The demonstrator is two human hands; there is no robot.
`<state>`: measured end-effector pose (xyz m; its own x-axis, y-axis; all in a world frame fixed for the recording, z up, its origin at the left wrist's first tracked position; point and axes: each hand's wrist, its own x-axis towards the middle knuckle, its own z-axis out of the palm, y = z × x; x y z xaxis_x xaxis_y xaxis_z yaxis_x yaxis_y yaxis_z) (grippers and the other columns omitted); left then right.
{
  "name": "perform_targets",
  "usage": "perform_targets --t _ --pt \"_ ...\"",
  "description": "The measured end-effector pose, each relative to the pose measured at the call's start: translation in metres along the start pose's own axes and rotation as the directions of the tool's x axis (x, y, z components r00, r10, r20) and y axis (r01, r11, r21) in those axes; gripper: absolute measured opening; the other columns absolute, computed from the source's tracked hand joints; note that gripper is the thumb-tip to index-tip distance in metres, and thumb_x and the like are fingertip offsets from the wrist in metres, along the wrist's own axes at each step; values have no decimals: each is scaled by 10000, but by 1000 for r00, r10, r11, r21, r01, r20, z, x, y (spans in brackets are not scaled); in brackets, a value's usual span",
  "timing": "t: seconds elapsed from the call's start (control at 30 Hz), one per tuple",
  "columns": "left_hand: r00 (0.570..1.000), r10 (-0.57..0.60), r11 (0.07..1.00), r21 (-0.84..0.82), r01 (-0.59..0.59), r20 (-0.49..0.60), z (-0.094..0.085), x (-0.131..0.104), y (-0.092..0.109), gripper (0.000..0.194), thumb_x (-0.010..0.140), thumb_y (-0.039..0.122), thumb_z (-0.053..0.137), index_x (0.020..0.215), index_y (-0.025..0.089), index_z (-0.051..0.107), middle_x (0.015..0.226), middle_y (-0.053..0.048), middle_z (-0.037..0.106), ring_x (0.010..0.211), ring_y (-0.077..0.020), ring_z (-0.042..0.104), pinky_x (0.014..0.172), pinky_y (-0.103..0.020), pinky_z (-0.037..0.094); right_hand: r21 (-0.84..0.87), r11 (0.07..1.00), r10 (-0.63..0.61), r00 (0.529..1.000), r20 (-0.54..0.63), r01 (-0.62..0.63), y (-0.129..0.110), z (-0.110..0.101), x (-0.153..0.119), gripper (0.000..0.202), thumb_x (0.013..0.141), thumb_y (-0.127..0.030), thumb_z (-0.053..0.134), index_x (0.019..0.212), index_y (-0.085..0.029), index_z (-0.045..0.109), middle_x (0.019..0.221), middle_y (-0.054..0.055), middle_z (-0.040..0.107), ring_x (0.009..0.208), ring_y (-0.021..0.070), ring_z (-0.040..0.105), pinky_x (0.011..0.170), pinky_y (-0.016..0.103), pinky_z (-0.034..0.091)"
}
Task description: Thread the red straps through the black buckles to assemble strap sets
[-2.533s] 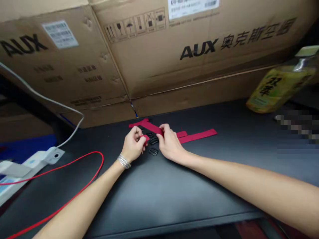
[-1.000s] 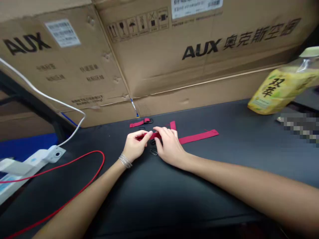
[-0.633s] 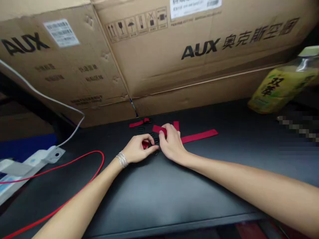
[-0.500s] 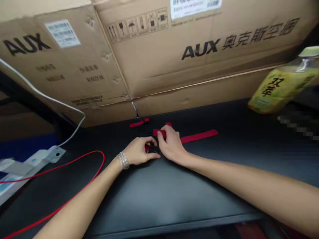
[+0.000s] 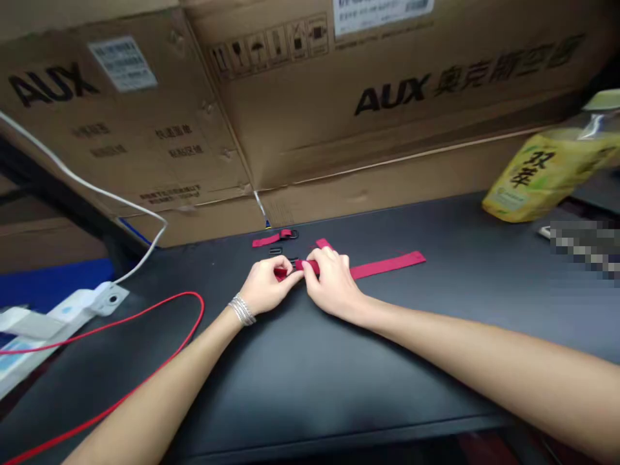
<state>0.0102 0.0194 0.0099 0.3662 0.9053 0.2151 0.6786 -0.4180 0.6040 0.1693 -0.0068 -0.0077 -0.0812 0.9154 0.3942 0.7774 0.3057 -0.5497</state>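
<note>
My left hand point(image 5: 265, 284), with a silver bracelet on its wrist, is closed in a pinch on a piece of red strap. My right hand point(image 5: 335, 283) has its thumb and fingers closed on a red webbing strap point(image 5: 310, 265). The fingertips of both hands meet, and a small black plastic part point(image 5: 293, 261) shows just behind them; how it joins the strap is hidden. A flat length of red webbing point(image 5: 387, 263) runs out to the right from under my right hand. Behind that hand another red end point(image 5: 323, 243) sticks out.
Beyond my hands lie a black slide buckle point(image 5: 276, 250) and a short red strap with a black buckle point(image 5: 266, 241). Cardboard boxes point(image 5: 310, 148) line the back. A yellow drink bottle point(image 5: 537, 171) stands right. A red cable point(image 5: 159, 367) and white power strip point(image 5: 77, 303) are left.
The fingers of my left hand have closed from a wider grip around a black part and red strap. My right hand has shifted slightly, its thumb and fingertips now lower on the strap.
</note>
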Motion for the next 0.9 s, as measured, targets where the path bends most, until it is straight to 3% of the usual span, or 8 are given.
perform_targets --t 0.1,0.17,0.33,0.47,0.6,0.77,0.9 --pt "978 -66 997 -55 56 -196 0 3 -3 323 791 441 559 635 166 495 592 19 531 560 -103 484 555 -218 389 -88 994 -73 997 -8 72 2 0 -2 242 847 -142 441 1044 -142 579 1003 130 568 981 263 497 858 409 335" --pt "968 -130 982 -166 95 -216 1 4 -3 312 807 449 542 668 173 501 547 33 507 486 -90 463 486 -206 374 -93 985 -147 989 -32 144 0 -2 -3 329 825 -130 471 1143 -129 552 1080 148 545 1032 274 472 902 420 324" --pt "976 -212 863 -478 167 -41 5 1 4 304 803 483 547 762 184 511 476 75 431 332 -62 390 321 -170 297 38 959 -279 960 -4 279 -5 -5 -5 387 840 -256 545 1207 -143 498 1096 111 572 1022 247 491 909 402 333" --pt "970 -239 771 -600 216 42 6 0 9 317 798 503 535 812 188 497 516 73 442 333 -71 418 264 -158 298 74 969 -236 971 17 235 -3 -3 -4 353 865 -297 536 1189 -158 505 1065 91 606 977 234 525 875 402 342" --pt "961 -275 601 -772 204 40 5 3 7 266 803 442 510 895 194 489 546 55 491 381 -111 477 252 -176 325 31 982 -189 982 11 188 -1 -2 -4 374 837 -253 554 1194 -151 512 1100 122 575 1029 258 499 883 406 345" --pt "961 -263 383 -905 187 88 3 5 6 186 763 309 504 878 164 510 613 16 541 483 -137 539 360 -220 418 52 969 -244 970 17 243 -3 -4 -5 261 828 -251 557 1074 -164 563 1028 97 578 997 244 499 873 392 344" --pt "956 -262 273 -941 202 129 3 3 8 170 761 256 494 880 146 542 649 -4 567 549 -132 559 518 -247 465 89 954 -288 958 3 287 -6 -5 -6 237 825 -302 584 1029 -184 567 980 71 578 953 227 503 855 372 342"
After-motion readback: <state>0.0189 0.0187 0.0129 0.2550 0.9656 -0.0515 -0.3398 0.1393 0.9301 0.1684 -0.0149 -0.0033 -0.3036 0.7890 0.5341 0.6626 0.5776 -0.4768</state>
